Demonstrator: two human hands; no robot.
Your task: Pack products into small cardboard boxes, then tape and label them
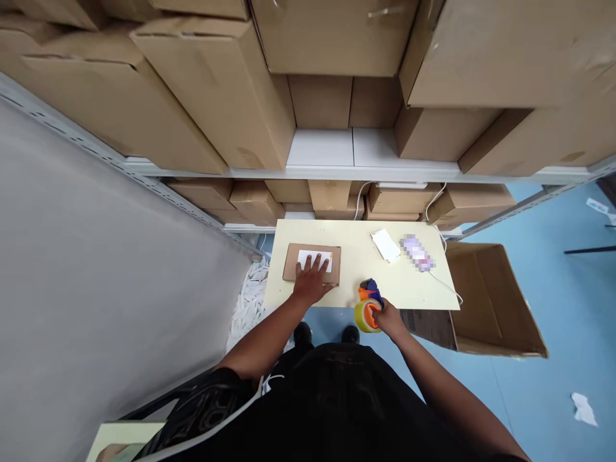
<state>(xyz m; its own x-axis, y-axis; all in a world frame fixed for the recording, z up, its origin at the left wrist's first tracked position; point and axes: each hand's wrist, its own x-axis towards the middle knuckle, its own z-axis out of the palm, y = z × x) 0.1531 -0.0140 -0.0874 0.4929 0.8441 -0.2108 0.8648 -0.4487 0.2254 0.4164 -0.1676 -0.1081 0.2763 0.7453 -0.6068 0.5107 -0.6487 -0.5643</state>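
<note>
Flat on a small brown cardboard box point(290, 263) lies my left hand point(312, 281), its fingers spread over a white label point(328, 256) on the top face. The box rests at the left part of a pale yellow table point(356, 240). My right hand point(387, 319) is closed around a tape dispenser point(370, 290) with an orange and dark blue head. A roll of yellow tape point(360, 319) sits in it. This hand holds the dispenser at the table's front edge, to the right of the box and apart from it.
White labels point(385, 245) and a blurred phone-like thing point(416, 253) with a white cable point(445, 284) lie on the table's right part. Shelves with large cartons point(337, 38) rise behind. An open carton point(498, 301) stands at the right; a grey wall point(120, 256) bounds the left.
</note>
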